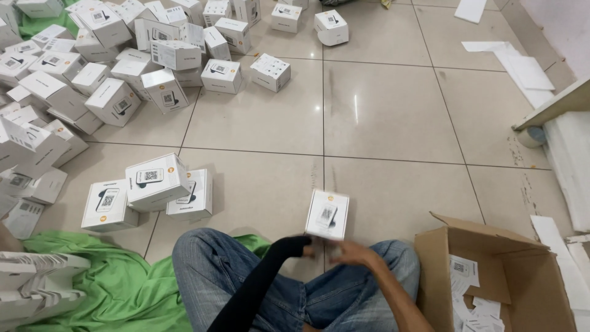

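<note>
Held a small white box [327, 214] upright just above the knees, over the tiled floor [381, 117]. Gripped from below by both hands: left hand [314, 246] (black sleeve) and right hand [350, 252], fingers closed on its lower edge, blurred. Open carton [491, 258] just right; box pile [92, 74] well apart; green cloth [117, 283] left.

Head camera, looking steeply down, near lap, facing floor [381, 117]
</note>
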